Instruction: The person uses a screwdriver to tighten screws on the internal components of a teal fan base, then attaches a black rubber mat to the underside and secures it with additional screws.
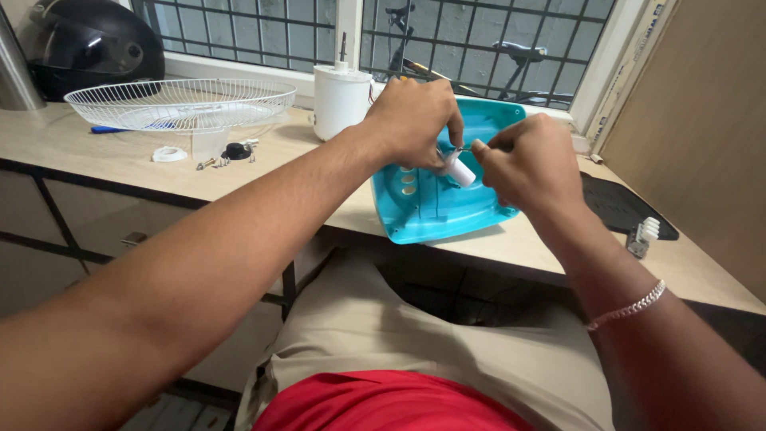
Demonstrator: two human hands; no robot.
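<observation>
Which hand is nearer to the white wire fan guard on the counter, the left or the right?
Left. The left hand is over the turquoise base, on the side toward the fan guard. The right hand is farther away, on the opposite side.

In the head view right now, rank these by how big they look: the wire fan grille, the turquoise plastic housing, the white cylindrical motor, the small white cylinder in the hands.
1. Wire fan grille, widest.
2. Turquoise plastic housing, partly hidden by both hands, so the gap is unsure.
3. White cylindrical motor.
4. Small white cylinder, smallest.

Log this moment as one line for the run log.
left hand: holds white cylinder | right hand: pinches its wire | under: turquoise housing
</observation>
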